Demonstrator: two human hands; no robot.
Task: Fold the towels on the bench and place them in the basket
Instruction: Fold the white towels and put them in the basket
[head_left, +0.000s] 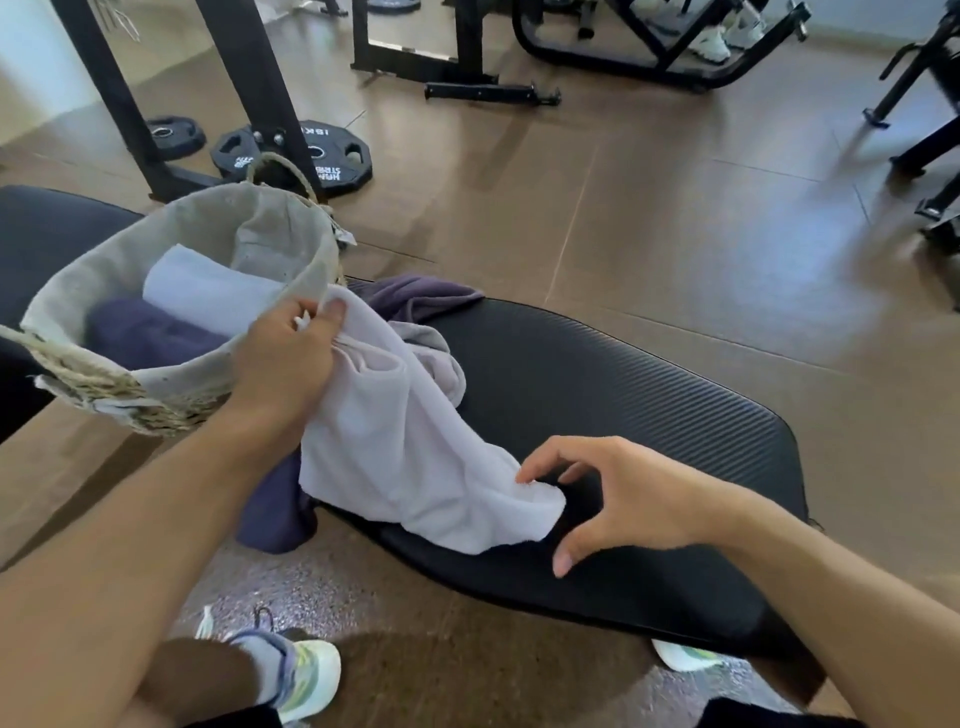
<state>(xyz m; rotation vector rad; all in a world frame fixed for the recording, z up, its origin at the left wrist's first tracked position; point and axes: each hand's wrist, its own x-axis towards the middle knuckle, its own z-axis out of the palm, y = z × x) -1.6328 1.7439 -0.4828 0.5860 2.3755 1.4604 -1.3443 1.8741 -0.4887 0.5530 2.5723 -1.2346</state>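
Observation:
A pale lilac towel (400, 441) lies crumpled across the left part of the black padded bench (649, 415). My left hand (285, 358) grips its upper corner right beside the basket. My right hand (613, 499) hovers with fingers spread at the towel's lower corner, fingertips touching the cloth. A dark purple towel (415, 299) lies bunched behind it on the bench, and a dark blue-purple cloth (275, 514) hangs off the bench's left edge. The woven basket (171, 223) with a grey liner stands at the left, holding a folded white towel (208, 296) and a folded dark purple towel (145, 332).
Black weight plates (311, 156) and a rack's black legs (249, 83) stand on the brown floor behind the basket. More black gym machine frames (649, 52) fill the back and right. My feet in pale sneakers (301, 675) are on the speckled floor below the bench.

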